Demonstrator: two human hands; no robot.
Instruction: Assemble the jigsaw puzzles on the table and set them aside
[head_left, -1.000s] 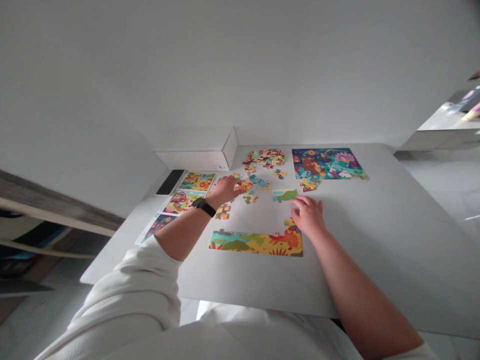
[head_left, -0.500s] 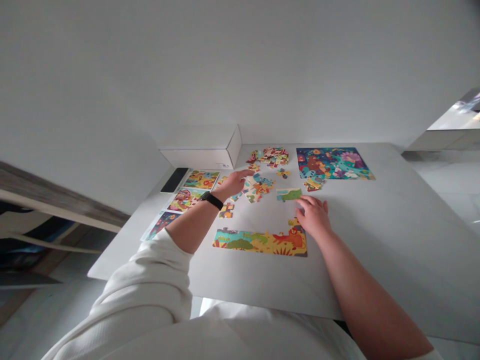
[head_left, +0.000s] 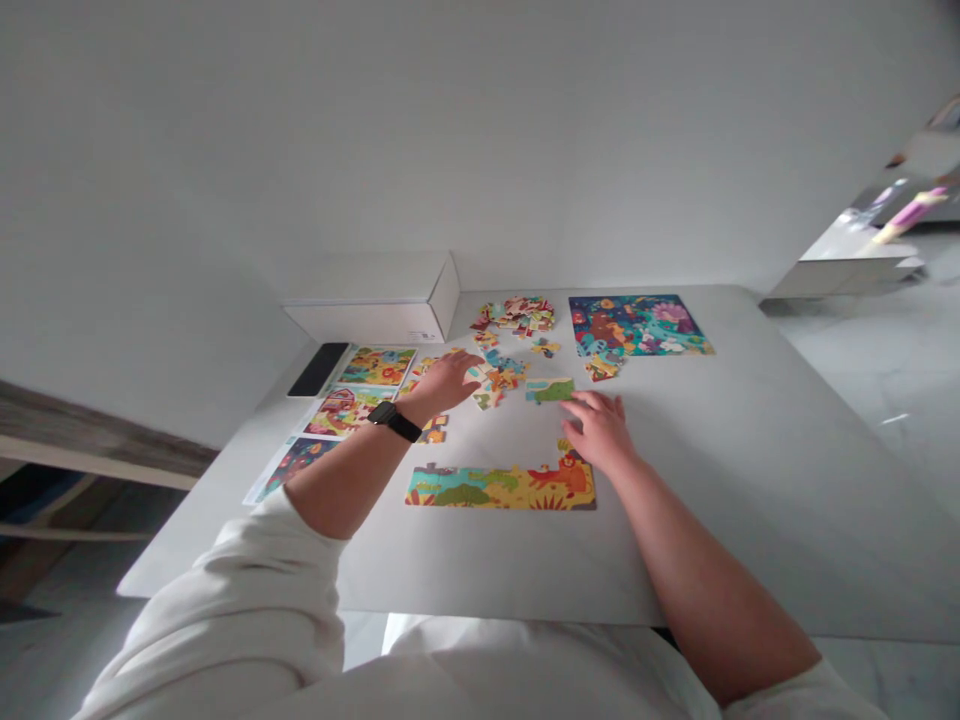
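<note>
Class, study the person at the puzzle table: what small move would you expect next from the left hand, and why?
Probably the left hand picks one piece from the loose pieces under its fingertips. The strip of joined pieces nearer the person is unfinished, and the right hand rests flat at its end.

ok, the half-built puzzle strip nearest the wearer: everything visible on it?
The partly built puzzle strip lies flat on the grey table, near its front edge. It is a long row of joined pieces, flat and card-like by the look of them, printed in teal, green, yellow and orange-red with a lion-like animal at the right end. There a short column of pieces rises, making an L. The top edge is knobbed and unfinished. The right hand rests over that right corner; the left hand is away from it, among loose pieces.
</note>
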